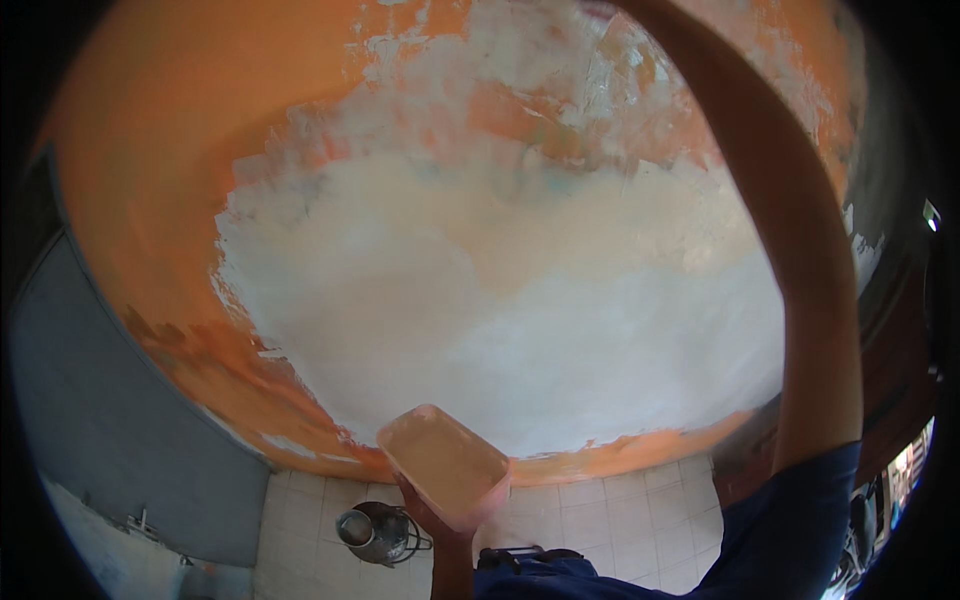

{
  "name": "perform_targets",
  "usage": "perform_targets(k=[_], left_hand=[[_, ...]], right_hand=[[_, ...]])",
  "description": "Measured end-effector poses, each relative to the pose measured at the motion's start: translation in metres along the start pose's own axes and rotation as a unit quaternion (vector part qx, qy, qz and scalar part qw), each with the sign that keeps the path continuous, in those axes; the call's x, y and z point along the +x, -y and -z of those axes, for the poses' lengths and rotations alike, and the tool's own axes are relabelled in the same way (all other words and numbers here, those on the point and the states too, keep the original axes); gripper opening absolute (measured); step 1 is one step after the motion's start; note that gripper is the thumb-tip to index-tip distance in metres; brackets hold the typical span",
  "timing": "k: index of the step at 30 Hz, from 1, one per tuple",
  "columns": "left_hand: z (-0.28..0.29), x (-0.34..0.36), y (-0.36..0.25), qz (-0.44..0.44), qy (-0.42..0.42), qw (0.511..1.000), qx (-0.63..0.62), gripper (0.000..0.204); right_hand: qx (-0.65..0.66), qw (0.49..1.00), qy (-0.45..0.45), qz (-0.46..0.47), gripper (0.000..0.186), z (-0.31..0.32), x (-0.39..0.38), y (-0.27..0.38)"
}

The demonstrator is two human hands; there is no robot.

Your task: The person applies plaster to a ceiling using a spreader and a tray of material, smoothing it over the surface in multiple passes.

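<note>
My left hand is closed round the near left side of a pinkish rectangular plastic tub, tilted so its inside shows. A smooth beige paste covers the inside of the tub. My right arm stretches up along the right side toward the wall. At the top edge my right hand is barely in view, its fingers cut off, so what it holds is hidden. The orange wall in front of me bears a broad white patch of plaster, thin and streaky toward the top.
On the white tiled floor below stands a dark, stained bucket with a wire handle, left of my left hand. A grey panel borders the wall on the left. Dark surfaces and cluttered items lie at the right edge.
</note>
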State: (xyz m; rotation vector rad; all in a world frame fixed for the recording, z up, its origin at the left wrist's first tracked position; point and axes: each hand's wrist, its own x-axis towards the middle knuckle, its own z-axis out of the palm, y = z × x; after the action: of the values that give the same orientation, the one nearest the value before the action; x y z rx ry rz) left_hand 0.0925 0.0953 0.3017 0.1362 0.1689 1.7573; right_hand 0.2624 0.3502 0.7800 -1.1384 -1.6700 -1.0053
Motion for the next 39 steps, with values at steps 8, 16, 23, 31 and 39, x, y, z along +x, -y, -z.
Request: perform_targets(k=[8,16,23,31,39], left_hand=[[0.003,0.009,-0.003,-0.062,0.073,0.995,0.037,0.058],[0.008,-0.005,-0.007,-0.051,0.070,0.992,0.090,0.059],[0.027,0.013,0.013,-0.030,0.048,0.991,0.120,0.059],[-0.005,0.003,0.020,-0.017,0.016,0.987,0.161,0.061],[0.007,-0.009,0.017,0.000,0.079,0.989,0.124,0.063]], right_hand=[[-0.007,0.998,-0.051,-0.032,0.021,0.047,0.061,-0.042],[0.065,0.984,0.107,0.123,0.036,0.010,-0.065,-0.050],[0.044,0.999,-0.016,0.023,0.022,-0.008,-0.040,-0.075],[-0.027,0.987,-0.156,-0.008,0.013,0.029,0.022,-0.115],[0.128,0.985,0.084,0.074,0.024,0.021,-0.075,-0.052]])
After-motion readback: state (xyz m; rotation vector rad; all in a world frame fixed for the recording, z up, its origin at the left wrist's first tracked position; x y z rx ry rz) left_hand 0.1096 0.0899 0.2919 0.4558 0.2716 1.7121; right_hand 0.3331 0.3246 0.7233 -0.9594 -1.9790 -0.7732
